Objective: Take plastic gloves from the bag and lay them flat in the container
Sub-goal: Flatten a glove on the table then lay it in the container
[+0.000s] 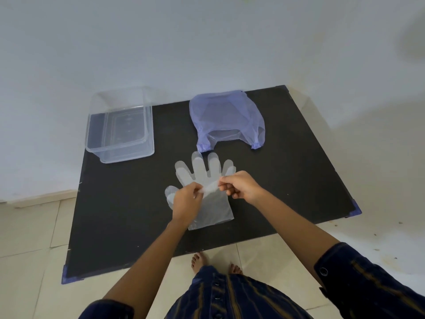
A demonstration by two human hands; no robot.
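Note:
A clear plastic glove (202,173) lies flat on the black table (287,171), fingers pointing away from me. Above its palm, my left hand (185,203) and my right hand (241,186) pinch the two ends of a small crumpled piece of clear plastic (210,188), stretched between them. Whether it is a second glove is unclear. A thin purple bag (226,118) lies behind the glove, its opening toward me. A clear rectangular container (119,125) stands at the table's back left, apparently empty.
The table stands against a pale wall, with purple caps on its corners (355,209). Its near edge is just in front of my bare feet (200,261) on the tiled floor. Bare black surface lies on the table's right side.

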